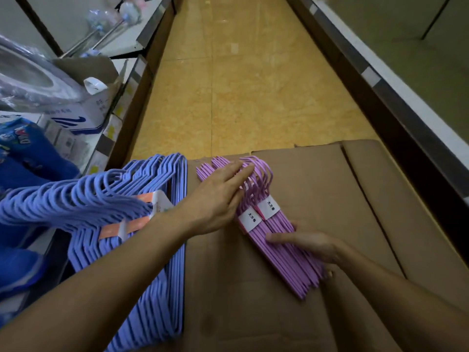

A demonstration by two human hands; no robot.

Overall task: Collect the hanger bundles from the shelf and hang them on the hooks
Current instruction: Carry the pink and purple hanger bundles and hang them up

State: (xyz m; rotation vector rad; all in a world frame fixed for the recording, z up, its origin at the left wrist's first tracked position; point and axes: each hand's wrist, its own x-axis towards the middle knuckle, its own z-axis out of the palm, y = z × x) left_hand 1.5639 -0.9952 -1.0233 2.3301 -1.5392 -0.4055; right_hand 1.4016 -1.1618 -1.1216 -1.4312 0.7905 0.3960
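Yellow tiled floor runs down the aisle, shelving units on both sides. Right shelf has a dark edge with a white top; its contents are out of view. Left shelf is crowded: plastic-wrapped round metal item, white box with blue stripes, blue packaged goods, metal rods further back on the shelf, small yellow price tags along the edge.

Big brown cardboard box fills the lower centre and right, flaps closed, serving as the work surface. It blocks the aisle in front of the person.

Blue hanger bundles sit left of the cardboard, some leaning against its side, some piled up over the shelf edge, with orange and white paper bands round them. The left forearm crosses over them.

Purple hanger bundles, two of them side by side, lie flat on the cardboard, hooks pointing away from the person, each with a white label band.

Left hand lies flat with straight fingers on the hook end of the purple bundles, pressing, not curled. Right hand is at the near end of the same bundles, fingers laid over the bars and thumb side underneath; looks like a loose hold, whether fully gripped I cannot tell.
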